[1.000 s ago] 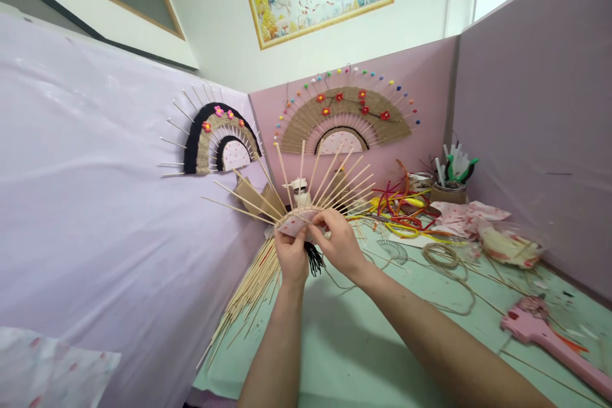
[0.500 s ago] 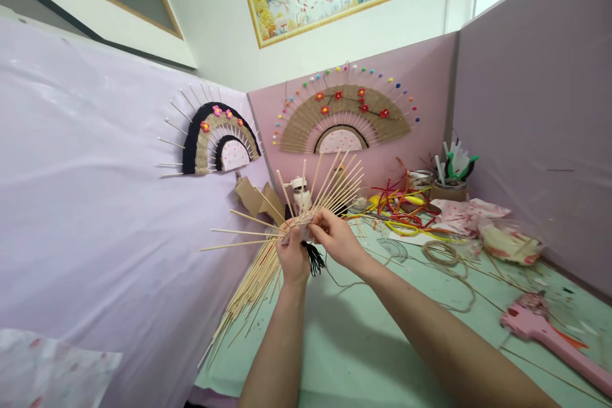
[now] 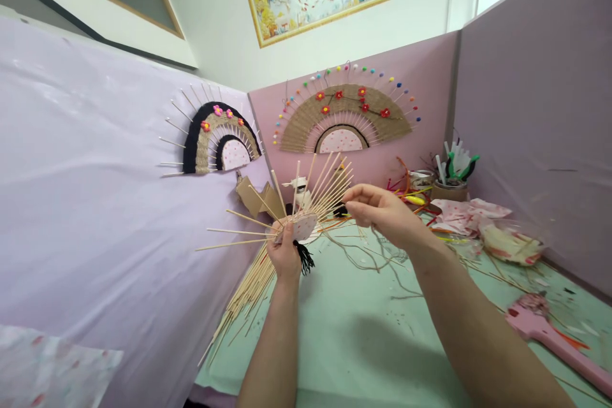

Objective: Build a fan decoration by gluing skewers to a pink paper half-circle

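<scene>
My left hand (image 3: 284,254) grips the base of a half-made fan (image 3: 306,227), its thumb lying on the spotted half-round piece. Thin wooden sticks spread outward from that base, close together on the right and wider apart on the left. Below the base hangs a black tassel (image 3: 305,258). Off to the right of the sticks, my right hand (image 3: 385,211) is raised with its fingers pinched together. Twine (image 3: 356,261) trails from the fan across the table and up under this hand; the strand at the fingertips is barely visible.
Loose wooden sticks (image 3: 248,290) lie in a heap on the left of the green table. At the right rests a pink glue gun (image 3: 549,331). Behind it are a plastic bag (image 3: 511,242), spotted cloth (image 3: 466,213) and a jar of tools (image 3: 449,188). Two finished fans (image 3: 347,111) hang on the partitions.
My right hand has left the fan base and moved right and slightly up, drawing the twine along; its coil on the table has loosened. The left hand and fan have shifted slightly left.
</scene>
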Demonstrator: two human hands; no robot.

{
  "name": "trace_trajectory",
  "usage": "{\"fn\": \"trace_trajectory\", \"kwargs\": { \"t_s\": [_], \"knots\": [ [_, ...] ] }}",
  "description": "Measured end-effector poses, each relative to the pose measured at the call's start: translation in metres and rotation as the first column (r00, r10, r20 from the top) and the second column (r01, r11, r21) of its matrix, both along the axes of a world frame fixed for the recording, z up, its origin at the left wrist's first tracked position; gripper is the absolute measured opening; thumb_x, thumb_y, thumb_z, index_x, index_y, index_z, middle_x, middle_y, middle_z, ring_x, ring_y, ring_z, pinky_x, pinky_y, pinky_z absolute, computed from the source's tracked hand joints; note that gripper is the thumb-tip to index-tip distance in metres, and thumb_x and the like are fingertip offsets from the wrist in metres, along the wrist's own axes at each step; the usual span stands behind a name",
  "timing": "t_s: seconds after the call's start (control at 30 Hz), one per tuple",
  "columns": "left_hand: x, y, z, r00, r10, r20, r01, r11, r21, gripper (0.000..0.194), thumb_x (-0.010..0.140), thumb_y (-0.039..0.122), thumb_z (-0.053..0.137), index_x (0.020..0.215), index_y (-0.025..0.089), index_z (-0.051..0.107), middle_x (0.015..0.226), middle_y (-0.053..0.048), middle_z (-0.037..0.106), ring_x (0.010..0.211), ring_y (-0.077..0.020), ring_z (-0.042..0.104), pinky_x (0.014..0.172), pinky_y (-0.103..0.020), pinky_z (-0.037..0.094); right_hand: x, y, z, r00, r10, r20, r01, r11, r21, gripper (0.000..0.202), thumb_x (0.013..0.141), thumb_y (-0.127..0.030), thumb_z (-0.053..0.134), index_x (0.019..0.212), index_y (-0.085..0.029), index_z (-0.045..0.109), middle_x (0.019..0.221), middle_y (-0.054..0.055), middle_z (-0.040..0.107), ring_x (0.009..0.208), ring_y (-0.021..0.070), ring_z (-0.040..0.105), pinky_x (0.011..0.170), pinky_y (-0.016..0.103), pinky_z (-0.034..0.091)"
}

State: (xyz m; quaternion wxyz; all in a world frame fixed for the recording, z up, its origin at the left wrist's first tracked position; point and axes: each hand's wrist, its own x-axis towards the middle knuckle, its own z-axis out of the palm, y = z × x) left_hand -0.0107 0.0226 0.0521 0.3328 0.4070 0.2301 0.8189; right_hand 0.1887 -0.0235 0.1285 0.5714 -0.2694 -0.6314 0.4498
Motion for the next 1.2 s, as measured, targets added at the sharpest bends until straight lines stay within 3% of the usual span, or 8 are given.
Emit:
{"fn": "trace_trajectory", "kwargs": {
  "t_s": [0.23, 0.43, 0.6, 0.73, 0.83, 0.97, 1.1, 1.2],
  "knots": [
    [0.001, -0.005, -0.006, 0.939, 0.179, -0.293, -0.154, 0.983, 0.105, 0.024, 0.076, 0.039, 0.074, 0.079, 0.016, 0.069, 0.080, -0.003, 0.064, 0.077, -0.0155, 0.062, 0.075, -0.027, 0.049, 0.011, -0.041, 0.019, 0.984, -0.029, -0.177, 0.065, 0.978, 0.199, 0.012, 0.081, -0.032, 0.070, 0.088, -0.023, 0.066, 0.078, 0.001, 0.066, 0.049, 0.0071, 0.042, 0.044, 0.025, 0.033],
    [0.003, -0.010, -0.006, 0.861, 0.231, -0.454, -0.132, 0.962, 0.238, 0.013, 0.081, 0.030, 0.069, 0.084, 0.019, 0.073, 0.087, -0.005, 0.065, 0.085, -0.0170, 0.062, 0.079, -0.029, 0.049, 0.006, -0.055, 0.021, 0.969, -0.117, -0.218, 0.183, 0.933, 0.311, 0.022, 0.086, -0.029, 0.064, 0.108, -0.027, 0.066, 0.105, 0.004, 0.069, 0.051, 0.0062, 0.045, 0.045, 0.025, 0.039],
    [0.004, -0.009, -0.007, 0.861, 0.222, -0.459, -0.123, 0.964, 0.235, 0.013, 0.080, 0.031, 0.070, 0.083, 0.019, 0.074, 0.088, -0.006, 0.065, 0.087, -0.0178, 0.062, 0.081, -0.030, 0.049, 0.006, -0.048, 0.021, 0.944, -0.183, -0.275, 0.256, 0.932, 0.256, 0.029, 0.084, -0.029, 0.065, 0.113, -0.028, 0.066, 0.115, 0.004, 0.067, 0.051, 0.0051, 0.047, 0.047, 0.026, 0.042],
    [0.002, -0.005, -0.006, 0.928, 0.187, -0.323, -0.149, 0.979, 0.140, 0.021, 0.077, 0.038, 0.073, 0.080, 0.017, 0.071, 0.083, -0.004, 0.064, 0.081, -0.0163, 0.062, 0.077, -0.028, 0.050, 0.005, -0.039, 0.021, 0.892, -0.332, -0.306, 0.383, 0.916, 0.122, 0.018, 0.080, -0.031, 0.069, 0.096, -0.023, 0.070, 0.092, 0.002, 0.071, 0.049, 0.0054, 0.046, 0.047, 0.024, 0.039],
    [-0.001, -0.004, -0.002, 0.974, 0.132, -0.183, -0.121, 0.990, 0.073, 0.026, 0.074, 0.042, 0.075, 0.079, 0.016, 0.069, 0.078, -0.003, 0.064, 0.075, -0.0155, 0.062, 0.074, -0.029, 0.051, 0.010, -0.023, 0.014, 0.855, -0.484, -0.187, 0.506, 0.857, 0.095, 0.016, 0.075, -0.035, 0.072, 0.080, -0.019, 0.069, 0.071, 0.000, 0.067, 0.052, 0.0081, 0.049, 0.049, 0.023, 0.037],
    [-0.004, -0.006, 0.007, 1.000, 0.012, -0.013, -0.012, 0.998, 0.060, 0.024, 0.073, 0.038, 0.077, 0.077, 0.017, 0.066, 0.074, 0.000, 0.064, 0.073, -0.0142, 0.063, 0.074, -0.029, 0.052, 0.016, 0.015, -0.005, 0.783, -0.602, 0.161, 0.582, 0.798, 0.152, 0.018, 0.074, -0.035, 0.069, 0.074, -0.017, 0.069, 0.064, 0.000, 0.064, 0.058, 0.0130, 0.054, 0.055, 0.025, 0.038],
    [-0.004, -0.010, 0.010, 0.998, -0.036, 0.054, 0.033, 0.998, 0.057, 0.024, 0.071, 0.036, 0.079, 0.075, 0.017, 0.066, 0.071, 0.001, 0.063, 0.069, -0.0119, 0.062, 0.072, -0.026, 0.052, 0.010, 0.050, -0.030, 0.555, -0.641, 0.529, 0.633, 0.739, 0.231, 0.019, 0.080, -0.033, 0.062, 0.072, -0.018, 0.069, 0.067, 0.003, 0.068, 0.064, 0.0169, 0.058, 0.061, 0.027, 0.037],
    [-0.001, -0.011, 0.009, 0.996, -0.078, 0.038, 0.077, 0.996, 0.048, 0.025, 0.070, 0.037, 0.080, 0.076, 0.017, 0.067, 0.070, 0.001, 0.064, 0.068, -0.0119, 0.062, 0.073, -0.026, 0.051, 0.001, 0.064, -0.043, 0.467, -0.595, 0.654, 0.593, 0.760, 0.268, 0.019, 0.083, -0.030, 0.060, 0.070, -0.018, 0.068, 0.074, 0.006, 0.070, 0.072, 0.0184, 0.060, 0.064, 0.027, 0.036]
  ]
}}
